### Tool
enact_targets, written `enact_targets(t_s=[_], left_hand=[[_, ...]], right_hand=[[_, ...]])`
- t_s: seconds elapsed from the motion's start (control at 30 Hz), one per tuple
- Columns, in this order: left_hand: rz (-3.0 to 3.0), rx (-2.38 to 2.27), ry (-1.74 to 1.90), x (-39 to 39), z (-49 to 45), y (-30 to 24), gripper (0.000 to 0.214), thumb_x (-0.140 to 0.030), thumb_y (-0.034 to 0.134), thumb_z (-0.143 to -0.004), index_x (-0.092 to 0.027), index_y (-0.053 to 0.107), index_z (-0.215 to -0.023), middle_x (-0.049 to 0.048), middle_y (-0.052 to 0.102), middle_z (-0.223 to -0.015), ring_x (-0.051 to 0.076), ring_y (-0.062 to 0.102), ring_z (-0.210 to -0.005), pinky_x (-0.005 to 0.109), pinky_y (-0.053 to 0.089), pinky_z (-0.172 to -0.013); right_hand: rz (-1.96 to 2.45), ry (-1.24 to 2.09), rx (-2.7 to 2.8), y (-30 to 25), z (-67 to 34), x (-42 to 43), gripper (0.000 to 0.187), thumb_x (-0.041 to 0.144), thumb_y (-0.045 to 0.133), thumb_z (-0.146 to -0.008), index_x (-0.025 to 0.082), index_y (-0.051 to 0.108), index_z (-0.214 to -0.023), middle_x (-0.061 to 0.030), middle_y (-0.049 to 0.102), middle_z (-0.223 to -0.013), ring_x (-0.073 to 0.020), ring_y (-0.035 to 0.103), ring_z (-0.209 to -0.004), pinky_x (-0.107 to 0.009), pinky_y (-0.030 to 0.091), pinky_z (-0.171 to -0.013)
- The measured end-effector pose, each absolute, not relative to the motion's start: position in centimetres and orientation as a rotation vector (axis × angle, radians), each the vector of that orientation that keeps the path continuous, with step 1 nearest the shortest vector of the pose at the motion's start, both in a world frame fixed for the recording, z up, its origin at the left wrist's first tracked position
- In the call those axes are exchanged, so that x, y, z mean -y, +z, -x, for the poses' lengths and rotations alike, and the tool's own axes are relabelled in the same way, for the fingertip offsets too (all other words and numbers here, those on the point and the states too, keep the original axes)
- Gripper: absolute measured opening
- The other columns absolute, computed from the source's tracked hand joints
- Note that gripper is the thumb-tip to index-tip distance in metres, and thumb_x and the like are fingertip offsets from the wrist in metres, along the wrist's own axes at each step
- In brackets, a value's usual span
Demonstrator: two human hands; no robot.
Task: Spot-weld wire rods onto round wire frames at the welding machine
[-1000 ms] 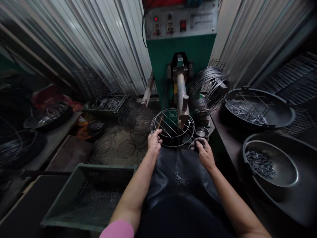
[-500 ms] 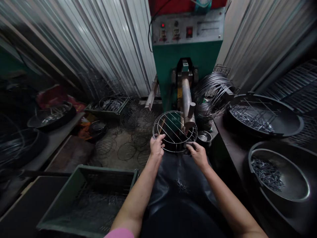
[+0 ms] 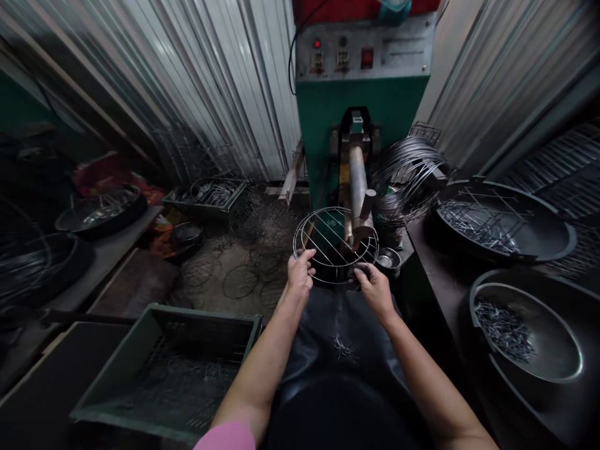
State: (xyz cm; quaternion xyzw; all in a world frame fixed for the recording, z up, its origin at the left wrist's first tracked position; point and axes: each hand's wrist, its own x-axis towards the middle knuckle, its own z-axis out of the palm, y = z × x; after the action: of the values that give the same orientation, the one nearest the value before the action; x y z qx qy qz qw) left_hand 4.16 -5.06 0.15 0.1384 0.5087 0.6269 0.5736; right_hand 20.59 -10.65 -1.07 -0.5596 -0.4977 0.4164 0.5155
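A round wire rack (image 3: 328, 242) of two rings with parallel cross wires is held out in front of me. My left hand (image 3: 300, 270) pinches its left rim, thumb on top. At the near right side of the rim, my right hand (image 3: 373, 284) has its fingers closed, their tips dark with grime; whether a small wire piece is also between them cannot be made out. The rack's right part sits at the electrode tip of a green spot welder (image 3: 360, 219). On the dark apron (image 3: 323, 325) over my lap lies a small heap of short wire pieces (image 3: 344, 345).
To the right stand a large pan (image 3: 548, 228) and a metal bowl (image 3: 557, 337) with short wires. A wire coil (image 3: 412, 169) hangs beside the welder. At lower left is a green plastic crate (image 3: 117, 369). Wire rings (image 3: 239, 282) lie on the floor.
The whole view has shifted slightly, so the welder appears a little further right. Both hands keep their hold on the rack, which has turned or tilted only slightly at the electrode.
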Motion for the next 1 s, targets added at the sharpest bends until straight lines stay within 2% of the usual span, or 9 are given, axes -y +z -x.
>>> enact_targets(t_s=[0.37,1.0], left_hand=[[-0.319,-1.206,1.397,3.9,-4.4,0.0,0.045,-0.022,0.074,-0.041,-0.019,0.039,-0.069,-0.0106,0.033,-0.054,0.001,0.026,-0.04,0.015,0.015,-0.036],[-0.276,-1.21,1.363,2.5,-4.5,0.1,0.047,-0.023,0.077,-0.039,-0.019,0.039,-0.066,-0.012,0.03,-0.051,0.0,0.022,-0.038,0.015,0.012,-0.036]], right_hand=[[1.407,0.921,1.311,-0.4,-21.3,10.5,0.022,0.041,0.051,-0.079,0.02,0.058,-0.084,0.0003,0.06,-0.054,-0.0153,0.055,-0.047,-0.026,0.042,-0.046],[1.423,0.85,1.327,-0.2,-21.3,9.3,0.021,0.039,0.05,-0.079,0.02,0.058,-0.082,-0.0011,0.062,-0.064,-0.0152,0.059,-0.053,-0.025,0.046,-0.05]])
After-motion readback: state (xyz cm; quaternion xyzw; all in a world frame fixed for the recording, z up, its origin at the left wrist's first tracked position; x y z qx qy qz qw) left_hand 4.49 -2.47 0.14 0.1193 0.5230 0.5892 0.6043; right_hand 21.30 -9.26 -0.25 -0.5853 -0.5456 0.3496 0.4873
